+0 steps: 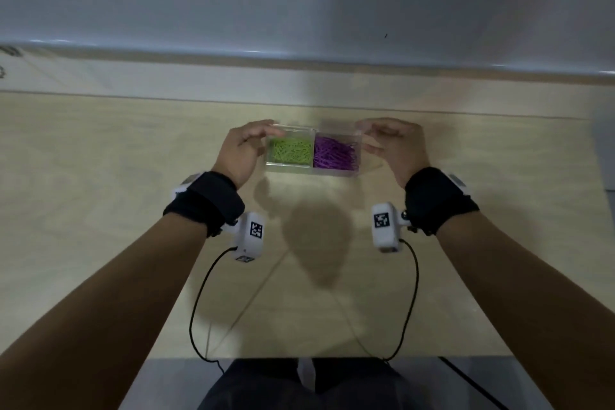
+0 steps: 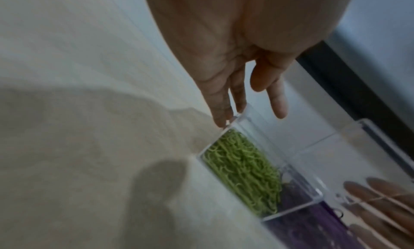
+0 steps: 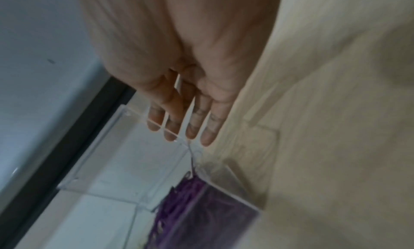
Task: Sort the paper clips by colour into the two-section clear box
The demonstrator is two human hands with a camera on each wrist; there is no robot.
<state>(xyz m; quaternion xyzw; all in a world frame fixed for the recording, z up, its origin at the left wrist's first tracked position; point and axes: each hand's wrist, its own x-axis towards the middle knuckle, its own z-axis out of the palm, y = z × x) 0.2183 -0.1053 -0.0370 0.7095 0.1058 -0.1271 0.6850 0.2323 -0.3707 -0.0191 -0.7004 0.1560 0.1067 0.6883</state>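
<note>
No legible text, brand or nos. Only black-and-white square marker codes on both wrist cameras [image 1: 250, 232]; not readable as characters.

Bare forearms; each wrist wears a wide black fabric wrist strap [image 1: 213, 200] carrying a white plastic camera module [image 1: 250, 236] with a black-and-white square marker. Thin black cable [image 1: 199, 303] runs from each module toward dark trousers [image 1: 299, 386].

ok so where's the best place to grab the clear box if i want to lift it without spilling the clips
Probably by its two short end walls, one hand from each side, kept level. The clear box is long, open-topped and full: green clips left, purple clips right. The left hand and right hand already flank those ends.
</note>
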